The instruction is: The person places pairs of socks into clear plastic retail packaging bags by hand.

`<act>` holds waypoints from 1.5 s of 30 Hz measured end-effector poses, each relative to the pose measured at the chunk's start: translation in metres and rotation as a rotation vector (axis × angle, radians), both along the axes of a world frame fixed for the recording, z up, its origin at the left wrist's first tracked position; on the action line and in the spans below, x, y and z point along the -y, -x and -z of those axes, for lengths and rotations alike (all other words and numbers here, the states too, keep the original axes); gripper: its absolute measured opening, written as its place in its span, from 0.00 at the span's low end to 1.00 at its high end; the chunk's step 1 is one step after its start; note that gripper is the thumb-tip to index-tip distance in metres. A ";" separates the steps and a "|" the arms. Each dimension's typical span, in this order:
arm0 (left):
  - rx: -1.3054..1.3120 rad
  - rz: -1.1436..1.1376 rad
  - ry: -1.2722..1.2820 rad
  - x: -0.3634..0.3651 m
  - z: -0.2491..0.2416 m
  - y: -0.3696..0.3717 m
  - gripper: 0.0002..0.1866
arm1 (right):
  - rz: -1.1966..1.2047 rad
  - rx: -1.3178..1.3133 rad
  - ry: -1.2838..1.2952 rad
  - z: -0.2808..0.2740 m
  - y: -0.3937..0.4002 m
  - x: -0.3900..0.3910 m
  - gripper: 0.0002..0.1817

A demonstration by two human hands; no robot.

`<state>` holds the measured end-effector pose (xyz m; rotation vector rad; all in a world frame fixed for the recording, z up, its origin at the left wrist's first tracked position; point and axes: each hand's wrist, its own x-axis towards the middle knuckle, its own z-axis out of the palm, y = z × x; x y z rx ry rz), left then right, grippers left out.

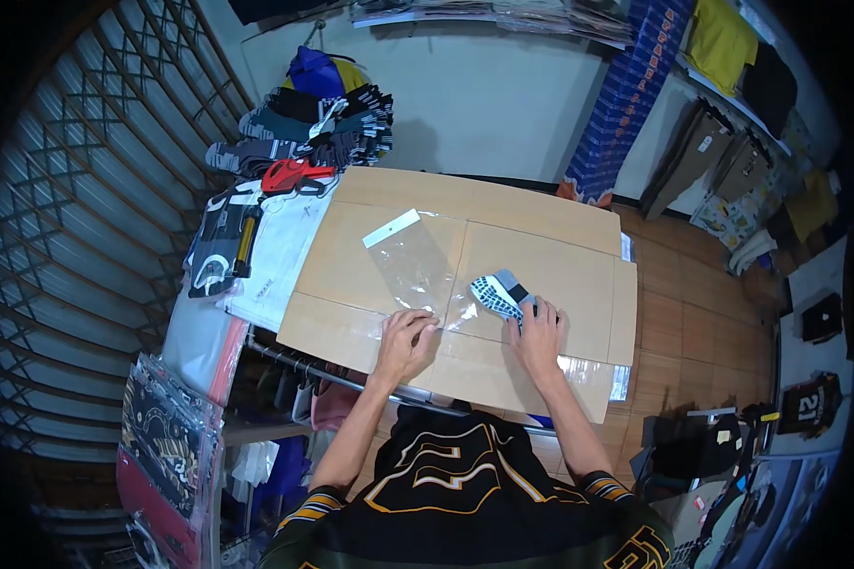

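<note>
A clear plastic bag (410,261) with a white header strip lies flat on a cardboard sheet (541,242). My left hand (408,343) is at the bag's near end, its fingers curled and pinched together on the plastic edge. To the right lies a folded pair of socks (496,292), grey and black with blue grip dots on a white sole. My right hand (539,334) has its fingers closed over the near end of the socks, which hides that part. The socks rest on the cardboard, apart from the bag's header.
A red tape dispenser or tagging tool (296,177) lies on white packages at the left, beside a packaged dark item (223,242). Behind it rises a pile of socks (327,123). A folding metal gate (76,190) stands left; hanging trousers (688,156) are at right.
</note>
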<state>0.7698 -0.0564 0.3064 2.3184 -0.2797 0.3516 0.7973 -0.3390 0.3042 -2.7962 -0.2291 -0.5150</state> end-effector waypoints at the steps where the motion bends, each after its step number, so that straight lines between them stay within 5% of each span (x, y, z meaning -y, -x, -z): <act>1: 0.024 0.009 -0.002 0.000 0.002 -0.001 0.12 | -0.010 -0.011 0.002 0.002 -0.002 0.000 0.23; 17: 0.060 -0.059 0.042 0.013 -0.008 -0.007 0.08 | -0.042 0.024 -0.041 -0.003 -0.012 0.005 0.20; 29: 0.046 -0.132 0.166 0.032 -0.009 -0.013 0.10 | -0.201 0.023 -0.548 -0.002 0.006 0.005 0.12; 36: -0.005 -0.172 0.248 0.032 -0.004 -0.013 0.10 | -0.436 -0.044 -0.385 -0.011 0.022 -0.004 0.16; 45: -0.074 -0.152 0.442 0.029 0.004 -0.013 0.12 | -0.425 -0.150 -0.302 -0.028 0.019 -0.010 0.24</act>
